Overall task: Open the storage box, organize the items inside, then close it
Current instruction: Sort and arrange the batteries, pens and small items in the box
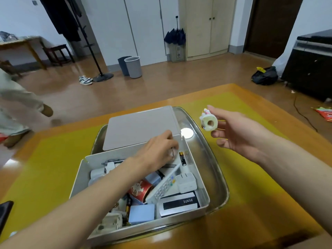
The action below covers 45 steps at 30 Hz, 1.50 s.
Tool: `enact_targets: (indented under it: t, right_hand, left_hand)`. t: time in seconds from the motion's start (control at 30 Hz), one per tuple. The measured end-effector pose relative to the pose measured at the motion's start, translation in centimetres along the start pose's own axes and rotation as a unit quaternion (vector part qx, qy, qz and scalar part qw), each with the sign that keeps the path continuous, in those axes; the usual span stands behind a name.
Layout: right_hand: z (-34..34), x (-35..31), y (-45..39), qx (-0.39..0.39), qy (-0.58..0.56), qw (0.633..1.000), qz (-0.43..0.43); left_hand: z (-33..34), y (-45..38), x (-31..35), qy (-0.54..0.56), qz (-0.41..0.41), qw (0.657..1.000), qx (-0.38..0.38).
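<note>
White storage box (195, 174) lidless, left hand (158, 152) inside, right hand (233, 131) pinching figurine (209, 123)

Wooden table (269, 221), yellow mat (53, 159) — metal tray (218, 177) on it

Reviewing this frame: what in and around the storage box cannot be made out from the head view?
- What the left hand pinches: its curled fingers cover it; only a thin dark bit shows.
- Items in the storage box under the left forearm: hidden.
- The small cream ornament held by the right hand: details too small and blurred.
- Dark object at the left edge: cut off by the frame.
- Whether the lid is attached to the box: cannot tell.
</note>
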State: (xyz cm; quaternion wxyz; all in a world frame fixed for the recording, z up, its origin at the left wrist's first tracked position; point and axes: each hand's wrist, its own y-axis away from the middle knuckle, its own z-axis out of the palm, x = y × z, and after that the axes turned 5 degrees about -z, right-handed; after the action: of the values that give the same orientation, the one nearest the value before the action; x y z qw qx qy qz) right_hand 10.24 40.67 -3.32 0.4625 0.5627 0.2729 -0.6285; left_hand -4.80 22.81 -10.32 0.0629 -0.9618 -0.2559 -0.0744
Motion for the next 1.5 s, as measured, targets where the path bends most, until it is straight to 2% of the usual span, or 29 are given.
enact_targets:
  t: [0.27,0.43,0.57,0.63,0.73,0.83,0.9,1.0,1.1,1.23,1.37,1.5]
  right_hand:
    - [0.0,0.6,0.2,-0.02,0.024,0.999,0.011]
    - [0.8,1.0,-0.1,-0.007,0.014,0.999,0.041]
    - [0.9,1.1,-0.6,0.02,0.002,0.999,0.035]
    - [0.9,1.3,-0.9,0.038,0.004,0.999,0.029]
    - [1.0,1.6,-1.3,0.057,0.014,0.998,0.025]
    - [1.1,1.7,-1.5,0.061,0.013,0.998,0.031]
    - [1.1,1.7,-1.5,0.06,0.009,0.998,0.035]
    - [1.0,1.7,-1.5,0.054,0.016,0.998,0.04]
    - [0.8,1.7,-1.5,0.06,0.023,0.997,0.032]
    - [0.4,1.7,-1.5,0.068,0.02,0.997,0.019]
    - [0.3,1.7,-1.7,0.063,-0.001,0.998,0.009]
    - [0.7,2.1,-1.8,0.053,0.011,0.999,0.009]
  left_hand:
    - [0.8,0.4,-0.8,-0.037,0.069,0.996,-0.032]
    - [0.9,0.7,-1.1,0.025,0.031,0.998,-0.057]
    - [0.4,1.6,-1.5,0.033,0.043,0.998,0.009]
    - [0.1,2.0,-1.5,0.024,0.024,0.999,0.036]
    - [0.0,1.9,-0.9,-0.004,-0.011,0.999,0.042]
    - [0.4,1.2,0.2,-0.065,0.009,0.997,0.048]
    - [0.7,0.6,0.8,-0.082,0.052,0.995,0.013]
    - [0.9,-0.3,1.2,-0.151,0.094,0.981,-0.079]
    - [0.9,-0.9,1.4,-0.173,0.097,0.976,-0.086]
    - [0.1,-0.9,0.3,-0.066,0.054,0.995,-0.054]
    - [-0.5,-0.2,-1.1,0.05,0.013,0.999,-0.018]
    - [0.1,1.2,-1.9,0.044,-0.001,0.999,-0.028]
